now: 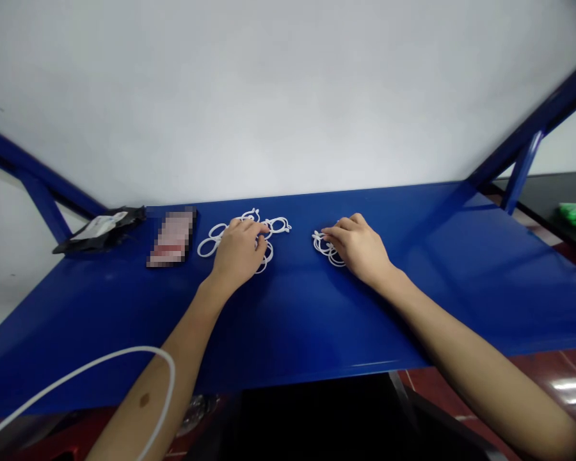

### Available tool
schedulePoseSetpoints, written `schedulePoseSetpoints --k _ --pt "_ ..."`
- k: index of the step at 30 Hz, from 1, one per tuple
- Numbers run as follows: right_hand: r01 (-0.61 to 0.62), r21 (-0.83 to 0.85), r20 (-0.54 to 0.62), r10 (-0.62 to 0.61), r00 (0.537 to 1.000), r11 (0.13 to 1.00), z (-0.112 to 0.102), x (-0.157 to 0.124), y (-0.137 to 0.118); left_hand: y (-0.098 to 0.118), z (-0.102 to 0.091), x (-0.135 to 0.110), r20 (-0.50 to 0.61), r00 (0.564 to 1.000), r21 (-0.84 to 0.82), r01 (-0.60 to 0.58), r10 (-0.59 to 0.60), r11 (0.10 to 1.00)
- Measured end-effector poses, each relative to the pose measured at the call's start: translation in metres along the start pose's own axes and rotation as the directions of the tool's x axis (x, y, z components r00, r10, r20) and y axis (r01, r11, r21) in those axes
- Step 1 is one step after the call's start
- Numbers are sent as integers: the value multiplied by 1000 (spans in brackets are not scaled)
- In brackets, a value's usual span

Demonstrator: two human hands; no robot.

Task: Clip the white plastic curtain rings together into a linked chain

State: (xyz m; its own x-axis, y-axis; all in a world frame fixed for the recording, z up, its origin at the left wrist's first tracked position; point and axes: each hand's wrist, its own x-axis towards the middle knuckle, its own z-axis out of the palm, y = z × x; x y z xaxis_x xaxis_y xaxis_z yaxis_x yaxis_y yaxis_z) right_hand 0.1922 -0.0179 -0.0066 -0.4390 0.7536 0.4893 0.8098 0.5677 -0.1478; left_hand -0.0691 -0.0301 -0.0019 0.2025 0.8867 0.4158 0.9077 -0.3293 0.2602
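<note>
Several thin white loops with small knobbed tips (208,248) lie in a loose, overlapping pile on the blue table. My left hand (240,250) rests over this pile with its fingers bent down and thumb and forefinger close together at a loop; parts of the pile are hidden beneath it. To the right is a smaller cluster of the same white loops (322,246). My right hand (358,246) is at this cluster, its fingertips and thumb pinched on a loop, with the palm covering the cluster's right side.
On the left of the blue table (288,333) lie a blurred-out phone-like rectangle (171,238) and a black plastic packet (100,229) with a white label. A white cable (100,358) curves across my left forearm. Blue frame bars (523,169) slant up on both sides before a pale wall.
</note>
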Motion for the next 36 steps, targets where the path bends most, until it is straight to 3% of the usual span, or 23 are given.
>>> schedulePoseSetpoints --k 3,7,14,20,23,26,30,33,36 --pt "4 -63 -12 -4 1000 998 -1 -1 -2 -5 9 -3 68 998 81 10 -16 997" --pt "10 -20 -60 -11 998 1000 -2 -1 -10 -7 11 -4 96 995 83 6 -14 997" --pt "45 251 -13 -43 999 967 -3 -4 -28 3 2 -4 -85 989 37 -115 117 993" --pt "-4 557 28 -14 1000 831 2 -9 -44 26 0 -9 -208 913 -47 -366 350 929" --pt "-57 650 51 31 998 758 4 -11 -46 31 3 -10 -237 896 -82 -403 375 912" --pt "-108 736 37 121 992 669 4 -10 -45 35 2 -10 -244 917 -172 -362 317 916" --pt "-151 852 55 201 978 501 4 -7 -41 38 -5 -9 -163 980 -381 -166 110 910" --pt "-189 909 112 218 970 373 3 -6 -41 36 -9 -7 -27 999 -589 16 -40 808" --pt "-244 935 192 210 959 256 0 -6 -43 33 -9 -5 60 994 -714 105 -89 693"
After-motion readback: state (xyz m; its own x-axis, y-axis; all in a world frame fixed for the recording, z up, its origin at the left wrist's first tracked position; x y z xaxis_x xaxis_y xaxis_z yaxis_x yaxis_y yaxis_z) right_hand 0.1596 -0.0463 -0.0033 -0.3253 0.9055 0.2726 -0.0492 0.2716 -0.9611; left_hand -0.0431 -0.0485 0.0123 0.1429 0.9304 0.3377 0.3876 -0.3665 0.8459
